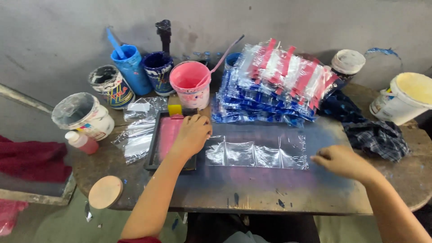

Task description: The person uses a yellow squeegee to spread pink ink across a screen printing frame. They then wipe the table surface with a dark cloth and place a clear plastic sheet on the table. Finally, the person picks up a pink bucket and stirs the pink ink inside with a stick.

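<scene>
Left hand (192, 133) rested, fingers curled, on the black-framed pink printing screen (170, 139) near the table's left edge; right hand (338, 158), loosely closed, pinned one clear plastic bag strip (256, 152) at the centre. Judging: printing prep; next, align screen over strip. Five paint pots behind.

Pink screen frame (170, 135), clear bags (256, 154), blue/red-white stack (274, 83), plaid cloth (378, 137).
</scene>
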